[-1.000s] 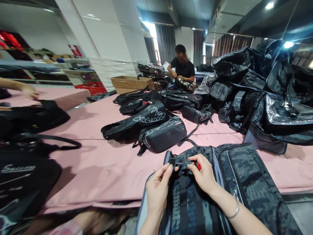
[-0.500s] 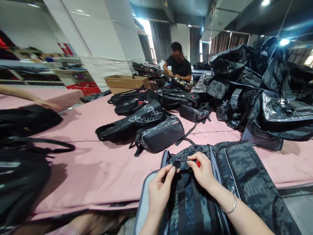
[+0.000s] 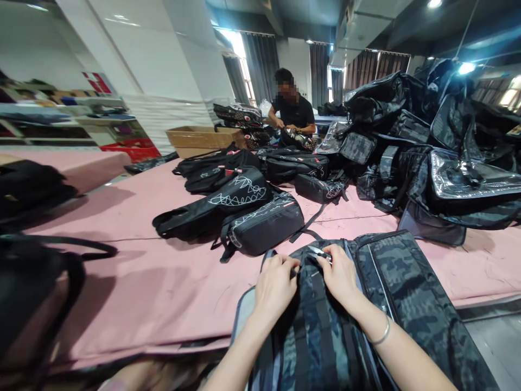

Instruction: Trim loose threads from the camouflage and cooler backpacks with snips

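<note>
A dark camouflage backpack (image 3: 411, 277) lies opened out in front of me at the table's near edge. My left hand (image 3: 277, 282) is closed at the top of the bag, pinching a small black piece of it, mostly hidden by the fingers. Just to the right, my right hand (image 3: 340, 274) wraps round a pair of thread snips (image 3: 316, 251). Their silver blades point up and left over the black fabric, close to my left fingers but apart from them. A bracelet circles my right wrist.
Several black backpacks with white line drawings (image 3: 264, 225) lie on the pink table (image 3: 134, 293). Camouflage bags (image 3: 411, 157) are heaped at right. More black bags (image 3: 32, 190) sit at left. Behind are a cardboard box (image 3: 203, 140) and a co-worker (image 3: 295, 111) handling a bag.
My left hand has turned over, its back now upward, and grips the black piece nearer the bag. The snips' blades now show plainly. A person's arm at far left has gone from view.
</note>
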{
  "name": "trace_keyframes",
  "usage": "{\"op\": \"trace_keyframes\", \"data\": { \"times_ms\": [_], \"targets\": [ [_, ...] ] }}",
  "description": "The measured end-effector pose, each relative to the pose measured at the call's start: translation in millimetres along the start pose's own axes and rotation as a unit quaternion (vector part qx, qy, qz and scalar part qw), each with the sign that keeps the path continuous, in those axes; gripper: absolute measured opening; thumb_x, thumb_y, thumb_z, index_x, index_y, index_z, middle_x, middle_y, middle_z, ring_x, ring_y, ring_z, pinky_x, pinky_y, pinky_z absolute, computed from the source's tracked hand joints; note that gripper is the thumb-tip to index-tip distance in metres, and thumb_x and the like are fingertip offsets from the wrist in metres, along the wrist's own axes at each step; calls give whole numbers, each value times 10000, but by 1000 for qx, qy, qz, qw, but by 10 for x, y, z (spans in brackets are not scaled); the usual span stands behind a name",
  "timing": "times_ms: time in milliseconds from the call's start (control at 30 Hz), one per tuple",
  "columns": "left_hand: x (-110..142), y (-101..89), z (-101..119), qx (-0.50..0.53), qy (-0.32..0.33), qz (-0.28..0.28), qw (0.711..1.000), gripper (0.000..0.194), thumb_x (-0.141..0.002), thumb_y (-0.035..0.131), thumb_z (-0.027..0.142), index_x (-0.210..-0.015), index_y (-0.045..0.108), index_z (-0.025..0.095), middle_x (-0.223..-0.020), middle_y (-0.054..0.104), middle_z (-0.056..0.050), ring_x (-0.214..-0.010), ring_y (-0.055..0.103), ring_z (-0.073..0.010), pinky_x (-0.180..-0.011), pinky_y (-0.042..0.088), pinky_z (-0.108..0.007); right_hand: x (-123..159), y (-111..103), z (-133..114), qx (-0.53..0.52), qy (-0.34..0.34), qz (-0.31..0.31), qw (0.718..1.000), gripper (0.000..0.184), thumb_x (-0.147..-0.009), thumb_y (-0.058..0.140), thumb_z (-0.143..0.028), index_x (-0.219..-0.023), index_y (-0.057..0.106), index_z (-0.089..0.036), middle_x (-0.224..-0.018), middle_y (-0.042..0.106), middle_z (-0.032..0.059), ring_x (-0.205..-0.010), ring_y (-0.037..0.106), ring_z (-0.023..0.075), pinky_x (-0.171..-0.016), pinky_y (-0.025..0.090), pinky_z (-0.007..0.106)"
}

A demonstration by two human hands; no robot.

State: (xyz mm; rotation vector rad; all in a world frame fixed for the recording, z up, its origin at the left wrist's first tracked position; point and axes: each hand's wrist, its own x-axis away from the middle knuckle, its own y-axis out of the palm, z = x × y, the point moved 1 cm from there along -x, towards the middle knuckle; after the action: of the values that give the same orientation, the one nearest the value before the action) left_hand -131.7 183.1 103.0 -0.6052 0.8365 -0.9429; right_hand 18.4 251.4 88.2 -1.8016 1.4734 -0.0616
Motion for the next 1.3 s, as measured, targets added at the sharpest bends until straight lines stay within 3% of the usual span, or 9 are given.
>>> {"op": "trace_keyframes", "data": {
  "times_ms": [133,300,467,733,967,1133,1300],
  "targets": [
    [-107,197,-12,-26,5,13,1000,183,-659,507,150,-706,678,194,-965,605,-125,-992,495,-308,-870,390,-462,14,30,19,47,-12,-8,999,132,-855,509,-247,-971,543,-193,-926,624,62,-826,608,191,-699,434,278],
    [-168,333,-166,-7,-10,19,1000,113,-666,555,217,-628,660,200,-1017,608,-105,-1002,518,-288,-896,395,-461,19,7,10,51,-8,-15,999,126,-853,521,-241,-970,538,-195,-911,621,54,-810,613,184,-695,435,271],
    [-139,319,-209,24,-4,27,999,149,-695,557,280,-609,652,203,-1011,626,-95,-976,538,-280,-887,407,-460,46,-43,-25,86,-16,-37,996,130,-858,524,-239,-981,537,-200,-933,624,49,-819,612,197,-674,427,281],
    [-41,296,-28,65,44,79,994,74,-677,540,196,-661,611,211,-971,626,-77,-984,540,-252,-902,395,-429,34,-53,-14,90,-13,-41,995,127,-847,538,-235,-972,534,-211,-902,623,42,-799,615,189,-655,420,272],
    [-86,154,-178,130,-23,150,980,278,-822,419,382,-726,582,177,-958,622,-91,-912,593,-197,-866,450,-353,24,-69,7,74,-12,-27,997,113,-852,531,-254,-958,542,-213,-897,620,38,-805,608,183,-667,425,267],
    [-106,210,-180,113,-29,102,988,265,-709,575,448,-714,653,195,-1003,622,-97,-975,559,-262,-907,410,-427,19,-67,6,58,-10,-22,998,122,-853,530,-253,-967,543,-212,-905,620,35,-816,610,179,-688,428,264],
    [-119,336,-72,105,-23,87,990,135,-668,604,340,-626,629,214,-944,619,-80,-937,544,-270,-877,409,-425,17,-78,8,73,-10,-21,997,118,-853,531,-247,-964,543,-207,-906,623,40,-819,610,186,-676,425,265]
  ]
}}
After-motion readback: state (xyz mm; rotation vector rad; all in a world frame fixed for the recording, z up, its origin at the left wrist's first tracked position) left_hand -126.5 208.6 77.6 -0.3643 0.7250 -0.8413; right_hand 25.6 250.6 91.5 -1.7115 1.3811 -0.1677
